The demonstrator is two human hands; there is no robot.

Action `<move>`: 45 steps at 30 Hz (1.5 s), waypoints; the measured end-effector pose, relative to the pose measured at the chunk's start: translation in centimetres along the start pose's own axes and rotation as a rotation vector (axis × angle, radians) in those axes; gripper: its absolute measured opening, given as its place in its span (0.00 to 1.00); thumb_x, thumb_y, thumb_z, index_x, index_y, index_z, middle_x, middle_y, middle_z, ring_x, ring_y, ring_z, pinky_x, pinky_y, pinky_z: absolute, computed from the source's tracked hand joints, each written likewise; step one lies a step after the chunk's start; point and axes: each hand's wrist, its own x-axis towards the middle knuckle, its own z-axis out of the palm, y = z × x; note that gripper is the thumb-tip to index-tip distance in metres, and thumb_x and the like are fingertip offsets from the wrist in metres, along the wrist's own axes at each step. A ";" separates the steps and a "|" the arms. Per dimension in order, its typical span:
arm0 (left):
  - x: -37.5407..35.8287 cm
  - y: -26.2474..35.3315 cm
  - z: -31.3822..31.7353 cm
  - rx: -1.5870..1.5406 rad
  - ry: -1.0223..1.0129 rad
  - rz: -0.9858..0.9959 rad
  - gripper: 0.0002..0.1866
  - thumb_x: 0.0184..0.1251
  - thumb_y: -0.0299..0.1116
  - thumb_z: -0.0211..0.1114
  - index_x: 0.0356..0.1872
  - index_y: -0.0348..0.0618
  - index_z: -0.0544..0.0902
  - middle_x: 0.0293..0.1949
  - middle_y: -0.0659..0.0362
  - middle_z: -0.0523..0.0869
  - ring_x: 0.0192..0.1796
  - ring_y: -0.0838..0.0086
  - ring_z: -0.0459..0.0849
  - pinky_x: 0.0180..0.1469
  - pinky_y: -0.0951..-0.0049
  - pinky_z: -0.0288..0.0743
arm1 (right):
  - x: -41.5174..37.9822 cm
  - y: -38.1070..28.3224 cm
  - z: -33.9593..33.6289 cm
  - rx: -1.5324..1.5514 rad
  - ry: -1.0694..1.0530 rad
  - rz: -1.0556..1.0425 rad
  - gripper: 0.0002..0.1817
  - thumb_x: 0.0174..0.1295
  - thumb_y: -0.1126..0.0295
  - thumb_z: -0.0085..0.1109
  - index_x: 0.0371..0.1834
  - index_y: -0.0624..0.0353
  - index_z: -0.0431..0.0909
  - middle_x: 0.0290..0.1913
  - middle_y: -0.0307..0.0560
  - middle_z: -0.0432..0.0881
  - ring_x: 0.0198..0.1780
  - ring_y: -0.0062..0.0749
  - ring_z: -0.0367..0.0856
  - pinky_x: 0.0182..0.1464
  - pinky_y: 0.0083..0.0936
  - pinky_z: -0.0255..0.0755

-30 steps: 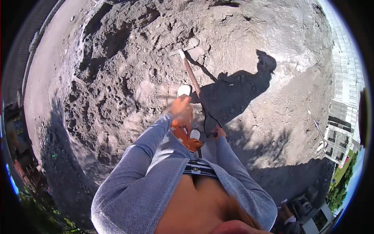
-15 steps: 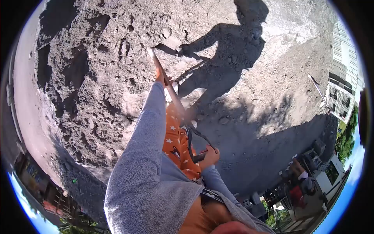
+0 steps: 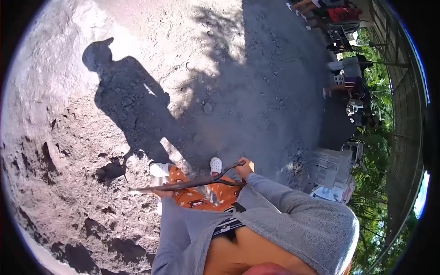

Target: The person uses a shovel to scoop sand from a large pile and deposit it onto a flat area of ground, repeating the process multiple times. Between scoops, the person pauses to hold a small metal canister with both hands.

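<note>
A long brown shovel [image 3: 183,185] with a forked grip lies across the front of my body, roughly level. My left hand [image 3: 162,192] is wrapped round its shaft near the left end. On the right, my right hand [image 3: 246,168] is closed on the forked grip. The shovel's blade is hard to make out beyond my left hand. Below the shaft are orange patterned trousers [image 3: 188,198] and two white clogs [image 3: 216,165], standing on rough ground.
Lumpy, broken soil [image 3: 91,183] spreads to the left, with smoother grey ground [image 3: 275,91] to the right. My shadow falls ahead. Several people stand at the upper right, including a person in red [image 3: 341,14]. Pale blocks [image 3: 331,167] and greenery [image 3: 376,197] line the right side.
The view has turned to the right. My left hand has drawn back toward my body, and the shovel has swung from pointing forward to lying crosswise. Both hands keep their hold.
</note>
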 end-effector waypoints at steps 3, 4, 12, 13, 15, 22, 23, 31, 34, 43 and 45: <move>2.0 -4.5 -0.8 0.015 -0.027 0.056 0.32 0.54 0.67 0.39 0.29 0.42 0.66 0.27 0.57 0.70 0.31 0.65 0.71 0.43 0.51 0.70 | 3.4 4.2 -4.9 -0.099 0.029 -0.112 0.11 0.39 0.71 0.64 0.25 0.61 0.73 0.17 0.42 0.75 0.18 0.23 0.73 0.19 0.24 0.69; 0.3 -6.1 0.3 0.064 0.008 0.104 0.32 0.54 0.67 0.40 0.27 0.43 0.66 0.25 0.57 0.70 0.27 0.65 0.72 0.41 0.52 0.71 | 3.8 3.9 -6.8 -0.102 0.026 -0.096 0.11 0.38 0.70 0.64 0.25 0.61 0.74 0.17 0.43 0.75 0.18 0.24 0.73 0.20 0.25 0.69; -6.3 -15.8 7.0 0.329 -0.128 0.214 0.40 0.49 0.60 0.54 0.57 0.41 0.59 0.48 0.53 0.70 0.56 0.56 0.66 0.60 0.51 0.58 | 14.9 10.5 -16.7 0.008 0.045 -0.161 0.14 0.34 0.67 0.65 0.27 0.59 0.77 0.22 0.49 0.78 0.27 0.38 0.78 0.33 0.29 0.72; -8.1 -17.3 8.1 0.424 -0.133 0.239 0.40 0.49 0.59 0.54 0.57 0.41 0.58 0.49 0.53 0.69 0.57 0.57 0.66 0.60 0.52 0.58 | 15.8 9.8 -19.4 0.070 -0.067 -0.075 0.14 0.33 0.68 0.64 0.26 0.59 0.77 0.24 0.51 0.79 0.30 0.42 0.79 0.35 0.32 0.72; -9.6 -20.3 11.2 0.652 -0.123 0.306 0.40 0.49 0.59 0.55 0.57 0.40 0.58 0.49 0.53 0.69 0.57 0.57 0.66 0.60 0.54 0.57 | 18.8 9.6 -23.4 0.160 -0.166 0.009 0.14 0.32 0.66 0.63 0.26 0.59 0.78 0.27 0.54 0.79 0.33 0.45 0.79 0.38 0.34 0.72; -11.3 -36.1 24.8 1.612 -0.037 0.412 0.41 0.49 0.58 0.56 0.58 0.39 0.56 0.51 0.53 0.69 0.58 0.58 0.66 0.61 0.59 0.57 | 28.2 7.7 -42.2 0.223 -0.001 -0.037 0.15 0.42 0.64 0.54 0.33 0.57 0.81 0.40 0.54 0.79 0.45 0.46 0.77 0.48 0.33 0.70; -10.7 -38.7 27.0 1.727 -0.030 0.416 0.41 0.49 0.58 0.56 0.58 0.39 0.56 0.51 0.53 0.69 0.58 0.58 0.65 0.61 0.60 0.57 | 32.3 8.8 -42.4 0.180 -0.003 -0.071 0.16 0.41 0.65 0.56 0.33 0.60 0.81 0.39 0.57 0.79 0.45 0.46 0.77 0.47 0.33 0.71; -6.9 -62.9 42.1 2.229 -0.040 0.445 0.42 0.49 0.56 0.57 0.59 0.38 0.54 0.53 0.52 0.68 0.59 0.59 0.65 0.62 0.66 0.56 | 49.4 11.0 -58.4 0.212 0.088 0.091 0.16 0.38 0.68 0.58 0.32 0.62 0.81 0.37 0.56 0.80 0.43 0.45 0.79 0.45 0.32 0.72; -7.1 -74.5 51.3 2.437 0.003 0.613 0.43 0.50 0.55 0.57 0.60 0.37 0.53 0.55 0.52 0.67 0.60 0.60 0.64 0.62 0.69 0.55 | 56.4 13.0 -64.2 0.221 0.126 0.146 0.17 0.36 0.67 0.59 0.33 0.60 0.81 0.37 0.55 0.81 0.43 0.43 0.79 0.45 0.29 0.72; -7.7 -98.5 60.9 2.145 -0.171 0.468 0.43 0.46 0.62 0.54 0.60 0.42 0.58 0.60 0.55 0.65 0.60 0.61 0.64 0.61 0.65 0.56 | 63.3 29.9 -75.9 0.874 0.187 0.537 0.07 0.35 0.75 0.60 0.19 0.64 0.74 0.14 0.50 0.73 0.13 0.34 0.73 0.16 0.31 0.66; -4.3 -104.4 64.4 1.517 -0.377 0.187 0.42 0.45 0.65 0.52 0.58 0.45 0.63 0.58 0.57 0.68 0.58 0.61 0.68 0.59 0.60 0.59 | 68.2 40.1 -71.9 0.642 -0.110 0.274 0.05 0.35 0.74 0.57 0.15 0.64 0.74 0.12 0.49 0.71 0.13 0.33 0.71 0.17 0.34 0.66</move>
